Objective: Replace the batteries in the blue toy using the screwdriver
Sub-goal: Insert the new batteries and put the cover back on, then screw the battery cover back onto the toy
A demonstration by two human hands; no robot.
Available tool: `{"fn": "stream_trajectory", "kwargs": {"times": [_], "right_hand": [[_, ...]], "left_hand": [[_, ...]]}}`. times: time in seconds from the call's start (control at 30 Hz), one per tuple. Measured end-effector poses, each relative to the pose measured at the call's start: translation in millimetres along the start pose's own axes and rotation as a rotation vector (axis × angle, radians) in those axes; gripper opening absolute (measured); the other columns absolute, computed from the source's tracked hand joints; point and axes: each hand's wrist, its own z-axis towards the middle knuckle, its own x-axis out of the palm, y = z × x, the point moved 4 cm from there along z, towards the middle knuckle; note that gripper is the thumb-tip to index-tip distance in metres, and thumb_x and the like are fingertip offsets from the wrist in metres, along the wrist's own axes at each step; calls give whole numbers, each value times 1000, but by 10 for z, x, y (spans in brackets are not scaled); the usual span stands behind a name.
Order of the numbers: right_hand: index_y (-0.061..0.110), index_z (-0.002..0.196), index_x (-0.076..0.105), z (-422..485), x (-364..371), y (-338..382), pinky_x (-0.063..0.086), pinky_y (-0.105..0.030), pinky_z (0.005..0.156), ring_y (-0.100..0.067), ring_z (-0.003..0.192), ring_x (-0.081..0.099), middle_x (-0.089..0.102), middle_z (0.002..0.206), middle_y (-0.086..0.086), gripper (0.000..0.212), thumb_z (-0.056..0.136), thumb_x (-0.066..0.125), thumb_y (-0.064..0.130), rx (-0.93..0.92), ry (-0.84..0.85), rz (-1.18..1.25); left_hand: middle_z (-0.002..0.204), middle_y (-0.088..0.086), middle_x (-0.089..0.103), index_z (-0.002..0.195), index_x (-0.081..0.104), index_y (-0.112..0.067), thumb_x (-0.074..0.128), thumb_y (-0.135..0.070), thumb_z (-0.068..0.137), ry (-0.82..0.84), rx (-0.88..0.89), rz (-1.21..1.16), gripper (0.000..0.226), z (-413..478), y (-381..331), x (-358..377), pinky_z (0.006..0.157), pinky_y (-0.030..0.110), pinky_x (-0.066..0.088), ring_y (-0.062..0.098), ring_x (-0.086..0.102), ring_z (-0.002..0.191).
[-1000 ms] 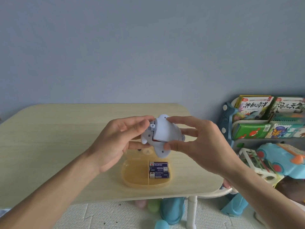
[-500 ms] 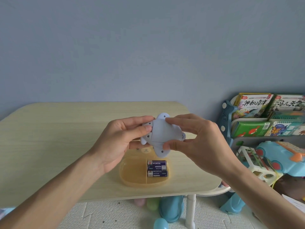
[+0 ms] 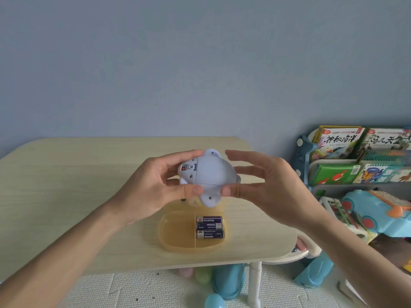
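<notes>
My left hand (image 3: 151, 192) grips the pale blue toy (image 3: 209, 176) above the table, fingers over its top and thumb under its left side. The toy's underside faces me, with a small red switch at its left end and the smooth cover lying flush. My right hand (image 3: 266, 187) is beside the toy on the right; its thumb tip touches the toy's lower edge while the fingers are spread, a little apart from the body. Below, three purple batteries (image 3: 209, 227) lie in the right half of a yellow tray (image 3: 175, 234). No screwdriver is in view.
The wooden table (image 3: 66, 185) ends at a rounded edge close to me. To the right stand a blue book rack (image 3: 347, 161) with picture books and a blue toy car (image 3: 378, 214). Coloured plastic pieces lie on the foam mat under the table.
The gap at the toy's cover has closed. My right hand's fingers have lifted off the toy and spread, leaving only the thumb on it. The toy has turned slightly, showing the red switch.
</notes>
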Motion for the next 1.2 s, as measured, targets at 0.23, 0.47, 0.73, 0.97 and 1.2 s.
{"fn": "stream_trajectory", "kwargs": {"times": [0.23, 0.47, 0.73, 0.97, 1.2], "right_hand": [[30, 125, 76, 137, -176, -635, 50, -18, 77, 5, 91, 65, 70, 103, 20, 53, 79, 85, 54, 169, -82, -401], [22, 108, 84, 262, 101, -972, 43, -27, 83, -15, 99, 63, 68, 101, 7, 32, 86, 80, 44, 208, -141, -515], [29, 87, 87, 150, -137, -784, 50, -10, 59, -2, 65, 73, 80, 69, 12, 10, 91, 79, 24, 162, -303, -305], [24, 96, 85, -132, -483, 69, 61, -12, 71, -4, 72, 79, 83, 80, 14, 12, 87, 82, 17, -120, -301, -41], [25, 99, 85, -285, -322, 424, 62, -25, 73, -13, 74, 77, 81, 88, 9, 13, 88, 79, 22, -402, -201, -221]], "left_hand": [[128, -14, 78, 134, 67, -33, 87, -15, 71, -43, 0, 29, 68, -34, 37, -129, 89, 16, 59, 6, 73, 119], [125, -12, 79, 131, 69, -35, 88, -14, 71, -41, 8, 20, 67, -75, 68, -94, 88, 18, 60, 8, 75, 116], [125, -8, 80, 132, 69, -34, 89, -17, 70, -9, -3, 26, 68, -103, 111, -32, 93, 24, 61, 14, 77, 114], [122, -8, 80, 129, 69, -34, 89, -15, 68, -21, 7, 23, 67, -103, 75, 9, 90, 30, 65, 16, 80, 106], [117, -2, 83, 130, 70, -35, 90, -12, 69, -14, 12, 29, 69, -110, 50, 64, 88, 28, 64, 15, 80, 102]]}}
